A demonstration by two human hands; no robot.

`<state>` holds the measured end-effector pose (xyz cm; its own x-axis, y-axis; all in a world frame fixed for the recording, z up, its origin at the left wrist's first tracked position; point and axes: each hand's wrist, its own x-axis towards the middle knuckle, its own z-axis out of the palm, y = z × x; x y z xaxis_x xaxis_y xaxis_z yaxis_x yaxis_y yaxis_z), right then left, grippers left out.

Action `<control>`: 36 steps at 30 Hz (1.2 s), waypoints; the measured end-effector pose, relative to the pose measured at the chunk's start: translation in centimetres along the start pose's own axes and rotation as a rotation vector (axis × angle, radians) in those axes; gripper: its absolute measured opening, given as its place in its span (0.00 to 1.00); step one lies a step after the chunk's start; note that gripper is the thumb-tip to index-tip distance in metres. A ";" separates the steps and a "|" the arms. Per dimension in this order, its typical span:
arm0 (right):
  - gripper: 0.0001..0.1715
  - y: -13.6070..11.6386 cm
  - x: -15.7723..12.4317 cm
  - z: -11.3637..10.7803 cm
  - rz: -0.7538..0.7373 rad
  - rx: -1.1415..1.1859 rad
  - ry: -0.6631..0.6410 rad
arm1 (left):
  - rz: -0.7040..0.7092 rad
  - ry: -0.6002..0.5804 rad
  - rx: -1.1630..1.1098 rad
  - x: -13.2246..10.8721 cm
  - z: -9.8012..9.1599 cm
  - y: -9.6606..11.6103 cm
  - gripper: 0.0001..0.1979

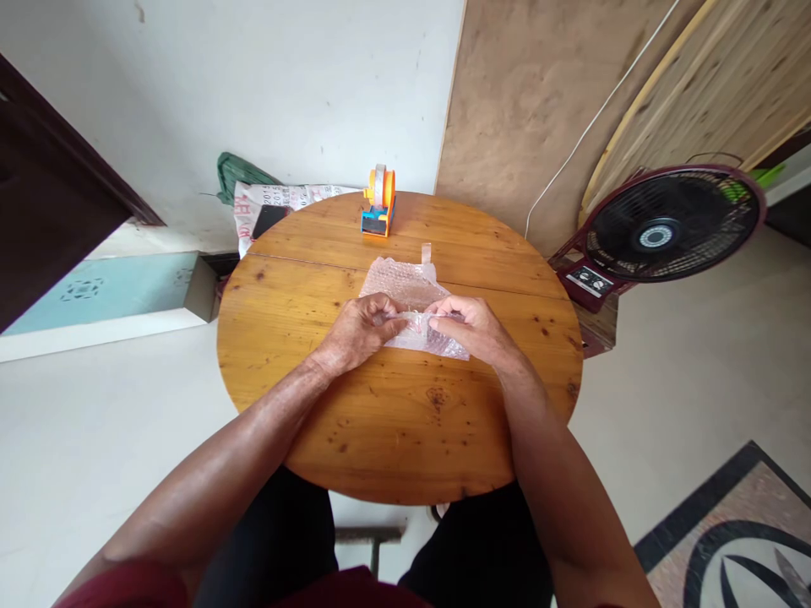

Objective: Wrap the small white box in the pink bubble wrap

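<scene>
Tabletop (380, 422), tape dispenser (383, 192) beyond bubble wrap (396, 283)

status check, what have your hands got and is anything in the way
Left hand and right hand: fingertip grip on bubble wrap. Wrap's far part on table. Tape dispenser beyond, apparently not in the way.

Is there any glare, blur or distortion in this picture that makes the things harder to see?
Head view: pale glints on the bubble wrap, whose detail between the fingers is hard to read; soft sheen on the left of the wooden table; the fan looks stretched near the right edge; no obvious motion blur.
</scene>
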<state>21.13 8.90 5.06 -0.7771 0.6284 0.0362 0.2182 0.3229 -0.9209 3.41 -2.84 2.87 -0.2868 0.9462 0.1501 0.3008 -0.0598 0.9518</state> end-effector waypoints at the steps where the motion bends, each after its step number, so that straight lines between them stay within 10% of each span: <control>1: 0.09 0.0 0.0 0.0 0.010 -0.003 0.003 | 0.003 0.005 0.005 0.0 0.0 -0.1 0.14; 36: 0.12 0.4 0.2 0.2 0.161 -0.251 0.070 | -0.181 0.022 -0.243 0.4 0.5 0.8 0.16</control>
<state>20.89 9.02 4.62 -0.6801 0.7300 -0.0674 0.4811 0.3751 -0.7924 4.04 -2.37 3.57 -0.3366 0.9413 -0.0250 0.0170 0.0326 0.9993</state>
